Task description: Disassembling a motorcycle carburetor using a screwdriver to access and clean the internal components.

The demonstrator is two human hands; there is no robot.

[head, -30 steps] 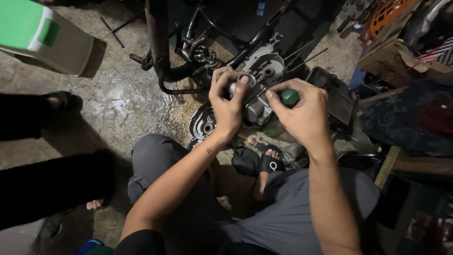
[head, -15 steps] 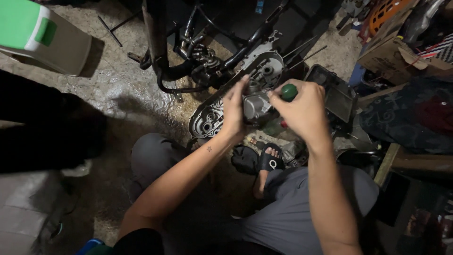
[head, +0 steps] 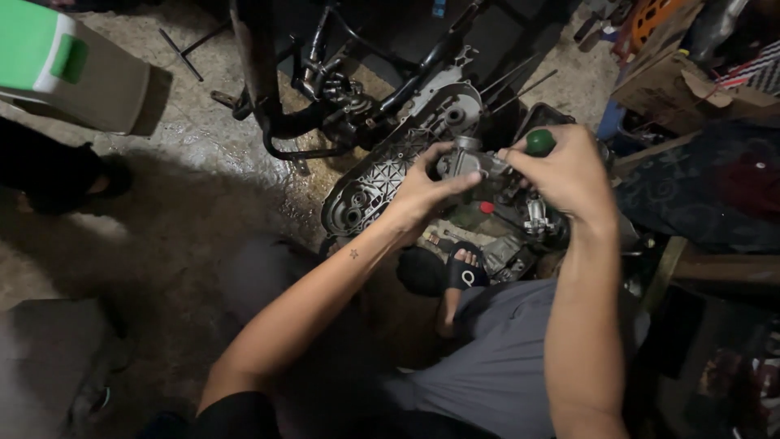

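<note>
Left hand (head: 422, 191) is gripping the small metal engine part (head: 470, 161); right hand (head: 569, 175) is closing around a green-handled screwdriver (head: 539, 142). Keeping the part braced should stop slipping.

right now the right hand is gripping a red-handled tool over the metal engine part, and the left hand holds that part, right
Not quite: the handle is green, not red. The head view shows the right hand gripping a green-handled tool over the metal engine part, while the left hand holds that part.
</note>
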